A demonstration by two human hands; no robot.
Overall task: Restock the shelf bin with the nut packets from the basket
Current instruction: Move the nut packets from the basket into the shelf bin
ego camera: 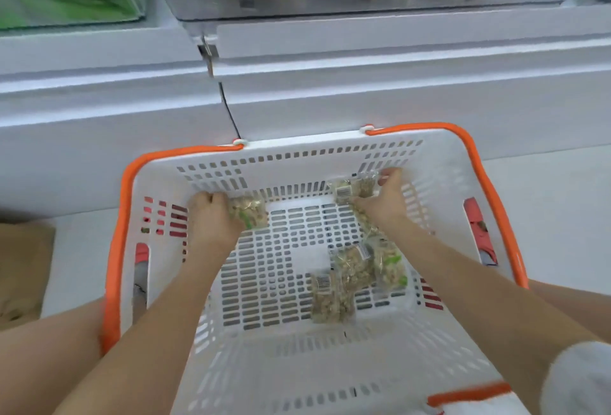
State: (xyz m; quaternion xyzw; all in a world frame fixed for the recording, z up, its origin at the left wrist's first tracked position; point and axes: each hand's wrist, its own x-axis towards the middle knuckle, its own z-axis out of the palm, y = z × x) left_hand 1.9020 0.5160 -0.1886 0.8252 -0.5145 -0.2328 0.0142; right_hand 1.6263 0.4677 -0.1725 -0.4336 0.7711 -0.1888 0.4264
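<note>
Bare forearms; a light grey sleeve (578,378) covers the right upper arm.

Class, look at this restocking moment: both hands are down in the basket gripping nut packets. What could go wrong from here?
1. The right hand seems to grip several packets at once; one might slip during the lift.
2. Three loose packets lie under the right forearm and could be overlooked.
3. The left hand squeezes its packet, which may crush nuts.

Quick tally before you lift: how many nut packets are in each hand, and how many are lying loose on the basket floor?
Held by the left hand: 1 nut packet
Held by the right hand: at least 1 packet; blur hides any more
Loose on the basket floor: 3 loose packets
Total: 5 visible
</note>
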